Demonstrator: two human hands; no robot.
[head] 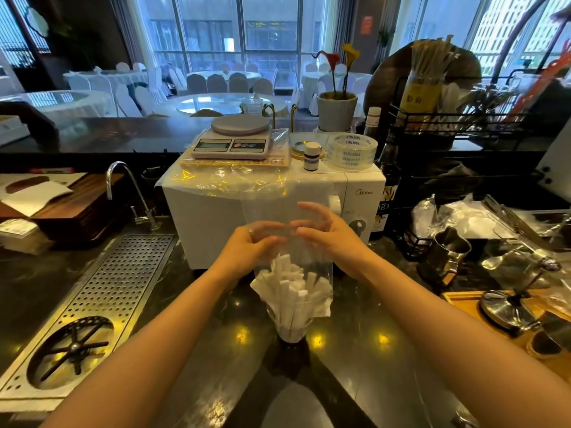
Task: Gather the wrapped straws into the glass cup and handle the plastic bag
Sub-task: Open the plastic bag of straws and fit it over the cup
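Both hands were up in front of the microwave [216, 217], pinching a clear plastic bag [290, 211] between them. The left hand [251, 242] had its fingers curled closed on the bag's left side, and the right hand [324, 233] gripped the right side with thumb and forefinger while the other fingers stuck out loose. The two hands were nearly touching at the fingertips.

The bag hung down over the wrapped straws [293, 288], which were standing bunched up in the glass cup [290, 329] on the dark table [386, 366]. Their white paper tops fanned out above the rim, and the lower part of the bag seemed to drape around them, though it's so see-through I couldn't really tell where its edge ended.

Off to the left there was a perforated metal drain tray [117, 288] and a faucet [123, 186]. A kitchen scale [231, 140] and a roll of tape [352, 149] sat on top of the microwave.
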